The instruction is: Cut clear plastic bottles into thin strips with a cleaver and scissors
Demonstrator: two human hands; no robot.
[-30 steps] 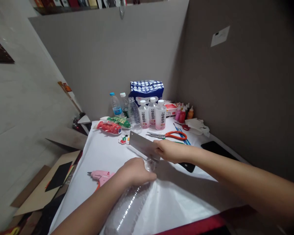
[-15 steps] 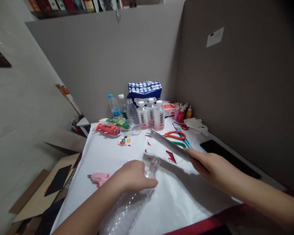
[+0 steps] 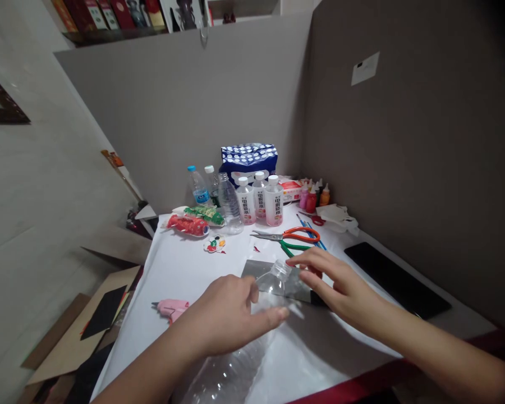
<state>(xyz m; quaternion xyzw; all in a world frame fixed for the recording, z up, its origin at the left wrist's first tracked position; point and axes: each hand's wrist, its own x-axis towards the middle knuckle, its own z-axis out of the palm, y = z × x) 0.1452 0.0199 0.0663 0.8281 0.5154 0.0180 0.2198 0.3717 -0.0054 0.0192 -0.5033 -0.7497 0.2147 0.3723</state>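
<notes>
A clear plastic bottle (image 3: 231,373) with no cap leans across the front of the table, its neck pointing away from me. My left hand (image 3: 231,314) is around its upper body, thumb stretched along the near side; the far fingers are partly hidden. Beside the bottle's neck, my right hand (image 3: 326,278) has its fingers apart and holds nothing; a fingertip is close to the neck, contact unclear. Under this hand and behind the neck lies a kitchen knife (image 3: 298,288) with a broad grey blade and dark handle.
Scissors (image 3: 297,235) with orange and green handles lie beyond the knife. A pink glue gun (image 3: 172,307) is at left, a black tablet-like slab (image 3: 395,278) at right. Several bottles (image 3: 274,202), red and green fish-shaped pieces (image 3: 188,225) and paint bottles (image 3: 311,199) stand or lie at the back.
My right hand has let go of the knife, which now lies flat on the table, and has moved left to the bottle's neck. The bottle in my left hand has shifted slightly right.
</notes>
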